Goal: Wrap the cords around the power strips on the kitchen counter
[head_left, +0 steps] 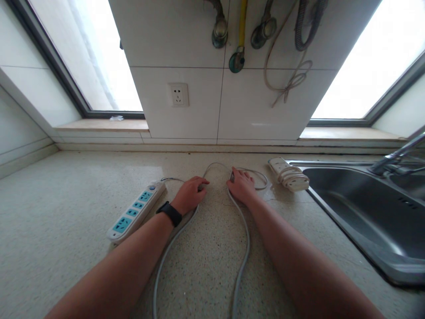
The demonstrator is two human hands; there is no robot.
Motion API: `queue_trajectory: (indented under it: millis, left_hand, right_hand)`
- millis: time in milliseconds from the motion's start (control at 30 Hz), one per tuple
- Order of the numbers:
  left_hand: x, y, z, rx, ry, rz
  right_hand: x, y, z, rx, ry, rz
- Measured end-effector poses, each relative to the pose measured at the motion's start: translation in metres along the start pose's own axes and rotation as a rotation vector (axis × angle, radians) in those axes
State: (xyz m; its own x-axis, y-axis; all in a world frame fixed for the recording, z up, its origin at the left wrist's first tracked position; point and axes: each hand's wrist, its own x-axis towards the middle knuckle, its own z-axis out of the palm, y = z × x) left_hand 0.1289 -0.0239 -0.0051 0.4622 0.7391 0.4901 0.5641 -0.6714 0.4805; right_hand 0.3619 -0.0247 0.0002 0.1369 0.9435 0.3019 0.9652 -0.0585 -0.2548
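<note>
My left hand, with a black watch on its wrist, is closed on the white power cord over the countertop. Across from it, my right hand grips another stretch of the same cord, its fingers wrapped round it. Between the hands the cord arcs away, and long loops of it run down toward me. To the left of my left hand lies a white power strip with blue sockets, face up. A small coil of cord rests just beyond my right hand.
A second white power strip, wound with its cord, lies beside the steel sink and faucet at right. A wall outlet, pipe valves and a tied thin cable are on the tiled wall.
</note>
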Motion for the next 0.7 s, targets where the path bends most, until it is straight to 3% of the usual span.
queue_trajectory:
  millis: [700]
  left_hand:
    - [0.0,0.0004,-0.0011,-0.002,-0.006,0.006]
  right_hand:
    - [-0.0004,-0.0007,-0.0006,-0.018,-0.002,0.001]
